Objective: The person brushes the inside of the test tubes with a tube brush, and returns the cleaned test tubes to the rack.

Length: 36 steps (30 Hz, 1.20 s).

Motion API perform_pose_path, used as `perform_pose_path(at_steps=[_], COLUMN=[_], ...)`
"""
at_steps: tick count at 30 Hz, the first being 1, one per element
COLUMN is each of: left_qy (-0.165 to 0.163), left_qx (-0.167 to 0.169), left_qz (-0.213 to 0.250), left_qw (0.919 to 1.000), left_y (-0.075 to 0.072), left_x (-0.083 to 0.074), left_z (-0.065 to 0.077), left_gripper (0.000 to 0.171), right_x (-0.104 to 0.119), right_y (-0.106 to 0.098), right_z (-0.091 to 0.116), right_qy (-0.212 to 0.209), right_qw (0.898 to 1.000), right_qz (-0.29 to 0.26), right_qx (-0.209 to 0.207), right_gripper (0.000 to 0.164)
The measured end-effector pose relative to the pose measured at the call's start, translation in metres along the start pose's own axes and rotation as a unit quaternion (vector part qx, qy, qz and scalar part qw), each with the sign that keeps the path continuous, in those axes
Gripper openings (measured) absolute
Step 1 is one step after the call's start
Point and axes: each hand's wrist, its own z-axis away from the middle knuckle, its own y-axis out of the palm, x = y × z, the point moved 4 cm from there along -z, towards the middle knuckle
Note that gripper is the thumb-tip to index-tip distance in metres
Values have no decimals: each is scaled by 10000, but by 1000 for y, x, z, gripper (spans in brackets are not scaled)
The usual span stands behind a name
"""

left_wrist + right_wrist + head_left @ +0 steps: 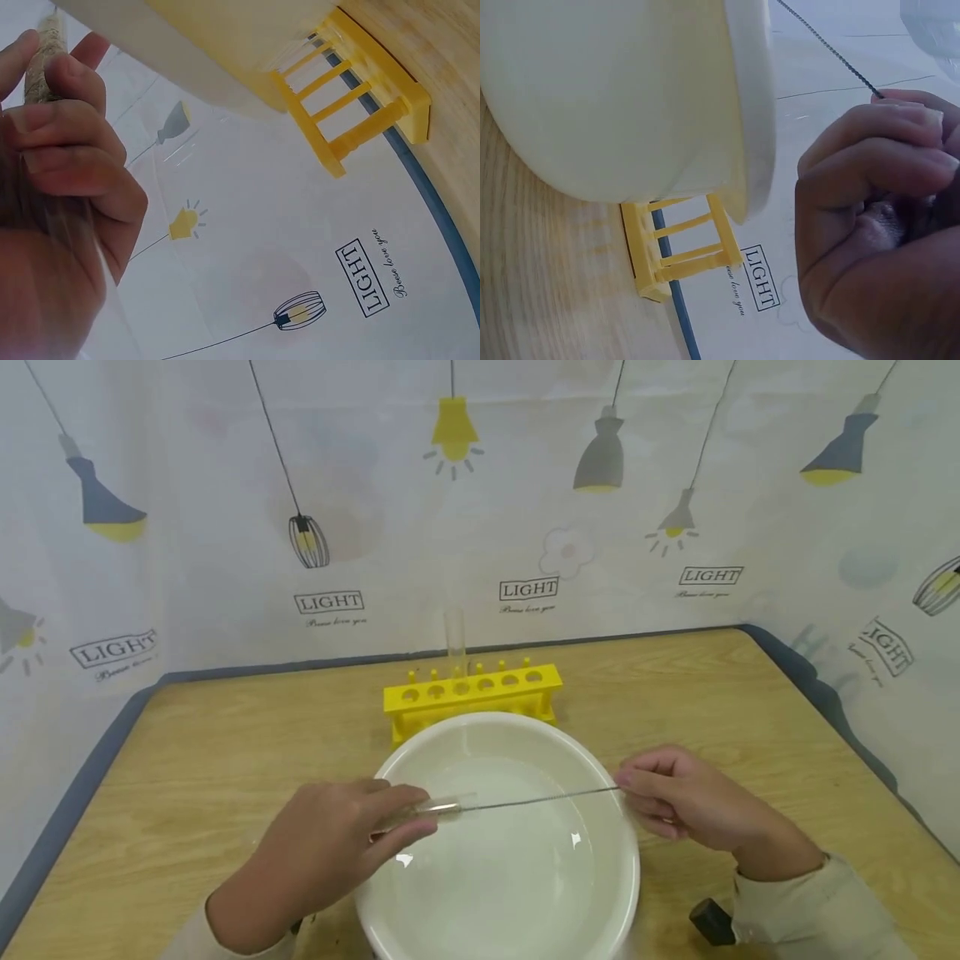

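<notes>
Over the white basin (628,860), which has water in it, my left hand (315,843) grips a clear glass test tube (452,807) lying nearly level. Its mouth points right. A test tube brush (536,800) runs into that mouth by its twisted wire stem. In the left wrist view, pale bristles (49,56) show inside the glass between my fingers. Just past the basin's right rim, my right hand (690,797) pinches the far end of the stem between thumb and forefinger. The right wrist view shows the wire (832,52) stretched straight from these fingertips.
Right behind the basin stands a yellow test tube rack (472,692) with a row of holes and pegs. One clear test tube (454,639) stands upright there. A printed sheet (420,527) hangs behind the wooden table (225,727). A black piece (711,922) sits by the right sleeve.
</notes>
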Motion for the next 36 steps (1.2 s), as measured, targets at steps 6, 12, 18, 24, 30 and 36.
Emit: perform_pose_path(at_steps=[6,12,18,24,30,36], left_qy=[103,55,-68,-214,-223,-263], left_qx=[-157,29,209,307,173,95], left_qz=[120,341,320,357,113,-52], left_qw=[9998,9994,9992,9987,9995,9996], left_y=[-2,-3,-4,-4,-7,-8], left_x=[1,2,4,4,6,9], left_z=[0,0,-1,1,0,-1], left_gripper=[21,18,16,18,17,18], right_x=[3,5,4,6,13,18], right_y=[-3,-4,-4,-6,-6,-6], right_z=[3,4,2,1,4,9], right_qy=[-199,-229,-503,-823,-930,-1114], right_qw=[9998,9997,9977,9951,9874,9672], right_qz=[-26,68,13,202,1221,2052], right_qx=[-36,43,460,502,-382,-999], right_gripper=[37,35,30,31,32,27])
